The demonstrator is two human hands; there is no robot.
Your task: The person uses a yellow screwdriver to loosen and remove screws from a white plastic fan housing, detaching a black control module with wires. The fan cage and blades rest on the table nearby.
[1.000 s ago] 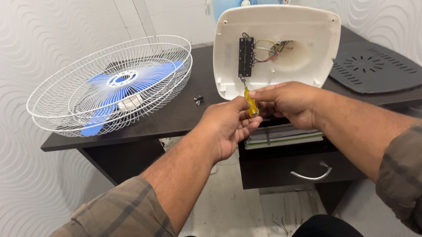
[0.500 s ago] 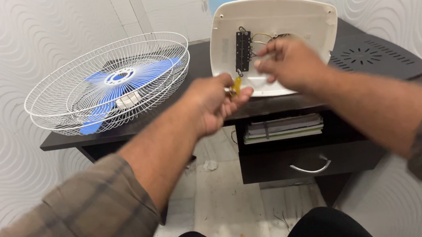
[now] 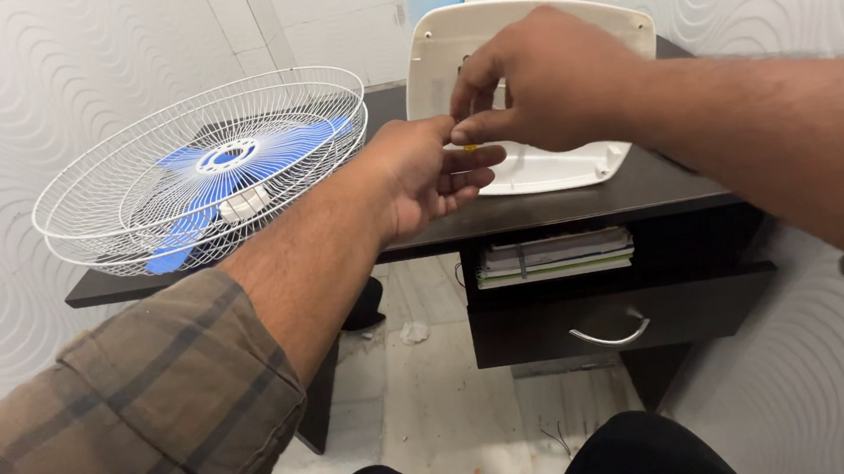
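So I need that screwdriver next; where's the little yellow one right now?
In the head view, the yellow screwdriver sits centre frame, pinched between the left hand and right hand, before the white fan base.

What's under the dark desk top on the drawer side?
Under the desk top, an open shelf holds a stack of papers and books; below it, a dark drawer with a curved metal handle. The drawer is closed, so its contents are hidden.

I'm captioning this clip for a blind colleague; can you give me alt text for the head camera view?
Two bare hands meet over a dark desk: the left hand holds a small yellow-handled tool while the right hand pinches near it, in front of a white plastic fan base. A white wire fan cage with blue blades lies to the left.
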